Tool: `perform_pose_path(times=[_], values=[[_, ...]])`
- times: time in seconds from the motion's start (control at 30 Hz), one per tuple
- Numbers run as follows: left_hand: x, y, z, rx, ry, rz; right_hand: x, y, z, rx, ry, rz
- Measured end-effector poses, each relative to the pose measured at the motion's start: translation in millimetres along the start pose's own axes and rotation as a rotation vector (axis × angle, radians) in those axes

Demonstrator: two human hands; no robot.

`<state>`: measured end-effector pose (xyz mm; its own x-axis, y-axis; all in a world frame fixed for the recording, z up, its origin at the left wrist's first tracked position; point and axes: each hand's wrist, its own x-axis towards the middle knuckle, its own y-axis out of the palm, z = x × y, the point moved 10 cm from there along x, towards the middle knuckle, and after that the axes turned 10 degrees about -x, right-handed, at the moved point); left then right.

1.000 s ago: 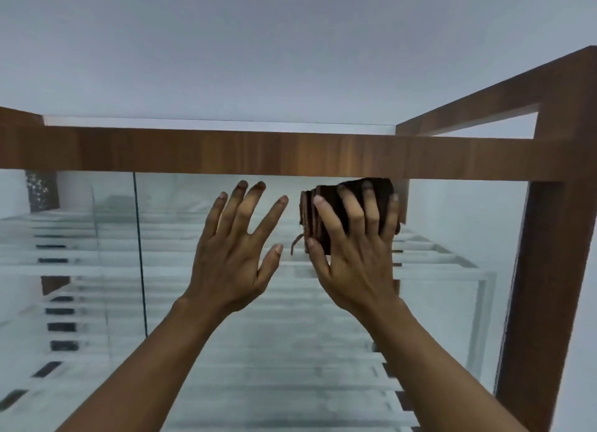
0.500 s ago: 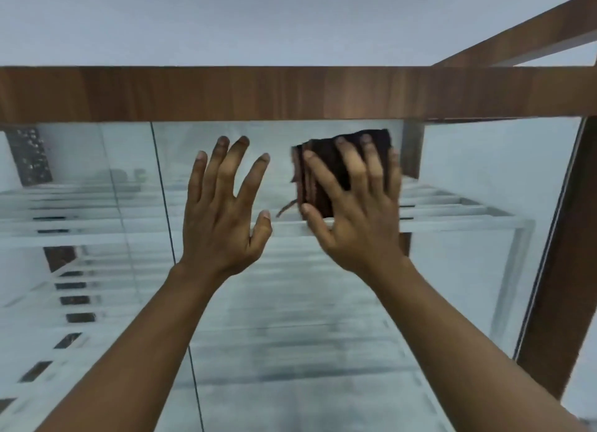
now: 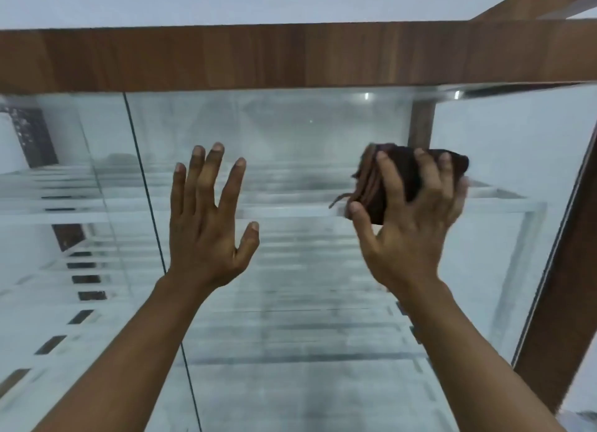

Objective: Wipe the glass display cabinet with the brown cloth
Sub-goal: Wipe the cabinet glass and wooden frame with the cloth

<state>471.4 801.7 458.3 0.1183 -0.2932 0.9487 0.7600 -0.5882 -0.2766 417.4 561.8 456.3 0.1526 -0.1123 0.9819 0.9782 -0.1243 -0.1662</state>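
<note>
Fingers (image 3: 392, 176) of the right hand (image 3: 410, 238) are spread and bent over the folded brown cloth (image 3: 370, 186), with the thumb hooked at its lower edge. The cloth is gripped as a pad, and loose layers show at its left side. It sits on the front pane of the glass display cabinet (image 3: 307, 131), a little way below the wooden top rail (image 3: 290, 60) and toward the rail's right end. The image is blurred here, so contact pressure cannot be read.

The left hand (image 3: 206, 238) is below the rail's middle, level with the cloth and well apart from it. Its fingers are straight and splayed, holding nothing. Whether the palm touches the glass or hovers off it – cannot tell.

Step in hand, as judged: wiping the upper band of the front pane. The glass looks hazy and streaked lower down, farther beneath the rail, so much of the pane is probably not yet wiped.

Next move calls for a flat cloth and even pressure – overlapping passes running parallel to the rail, each one stepping farther below it, and reaching the corner under the rail's right end
</note>
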Motion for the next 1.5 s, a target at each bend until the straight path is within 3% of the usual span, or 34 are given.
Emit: perform_pose_path(times=[0.07,0.1,0.23,0.3,0.37,0.43,0.5,0.57,0.63,0.7,0.77,0.83,0.93,1.0,1.07,1.2,1.23,1.37,1.43,1.5], values=[[-9,7,-5,0.010,-0.007,0.016,3,-1,-25,-0.002,0.197,0.000],[-11,9,-7,0.010,-0.006,0.010,4,-1,-6,0.003,0.182,-0.017],[-27,8,-9,-0.017,0.013,-0.057,-50,7,128,0.131,-0.447,-0.026],[-49,13,-10,-0.023,-0.009,-0.037,-69,11,82,0.090,-0.346,-0.019],[-74,21,-16,-0.033,-0.015,-0.006,-68,11,-7,0.021,-0.023,-0.036],[-96,32,-27,-0.033,0.003,0.014,-65,9,-51,-0.003,0.218,-0.025],[-117,43,-37,-0.046,0.016,0.013,-77,11,-6,0.017,0.119,-0.049],[-141,48,-43,-0.077,0.004,-0.022,-124,20,80,0.079,-0.246,-0.031],[-171,54,-46,-0.096,-0.017,-0.040,-184,27,106,0.097,-0.418,0.005],[-202,61,-49,-0.102,-0.015,-0.029,-207,32,62,0.051,-0.299,-0.022],[-229,68,-54,-0.090,-0.001,-0.017,-201,34,1,0.008,-0.038,-0.044],[-250,75,-62,-0.080,0.013,-0.026,-196,32,-10,0.022,0.080,-0.055],[-278,84,-70,-0.085,0.011,-0.068,-261,40,72,0.070,-0.269,-0.070],[-300,88,-72,-0.090,-0.003,-0.091,-338,52,90,0.121,-0.452,-0.009],[-323,94,-75,-0.087,0.004,-0.078,-374,58,45,0.065,-0.399,0.009],[-344,106,-84,-0.015,0.038,-0.048,-343,56,-56,0.034,0.115,-0.017],[-344,107,-85,-0.012,0.037,-0.055,-344,55,-38,0.038,0.080,-0.031],[-365,111,-87,-0.024,0.047,-0.052,-444,68,80,0.165,-0.418,0.071],[-388,118,-91,-0.029,0.062,-0.017,-471,75,58,0.129,-0.403,0.129],[-401,123,-90,-0.041,0.047,0.003,-462,82,7,0.097,-0.241,0.136]])
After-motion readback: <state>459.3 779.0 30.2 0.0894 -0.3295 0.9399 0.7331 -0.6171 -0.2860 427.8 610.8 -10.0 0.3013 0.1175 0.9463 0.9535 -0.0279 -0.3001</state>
